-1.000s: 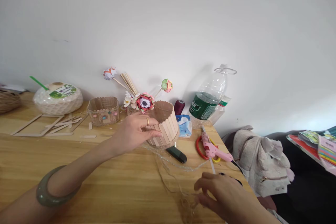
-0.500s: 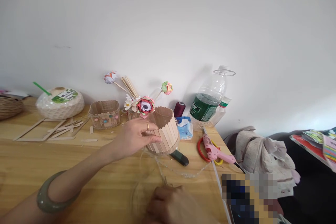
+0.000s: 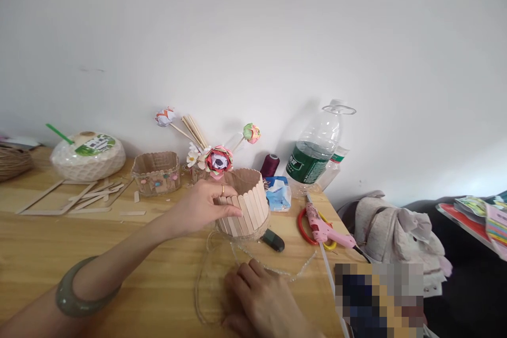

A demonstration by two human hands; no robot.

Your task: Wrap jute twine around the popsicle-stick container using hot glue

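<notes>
Passage: bare tabletop [image 3: 59, 248] between the loose craft sticks [image 3: 103, 189] and the left arm [image 3: 130, 252]; a narrower gap between the stick basket [image 3: 253, 211] and the pink glue gun [image 3: 325, 231], partly taken by a dark handle [image 3: 274, 241]. Obstructions, rear: paper flowers [image 3: 219, 161], tissue pack [image 3: 278, 196] and large bottle [image 3: 307, 162], ranged before the wall [image 3: 237, 37]. Obstructions, front: right hand [image 3: 263, 296], twine loop [image 3: 197, 288] and silvery strand [image 3: 295, 277], nearside of the stick basket.

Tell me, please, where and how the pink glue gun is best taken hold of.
Probably by the handle of the pink glue gun, from the near right: the handle sticks out toward the right edge of the table, while its front lies across the red loop.
</notes>
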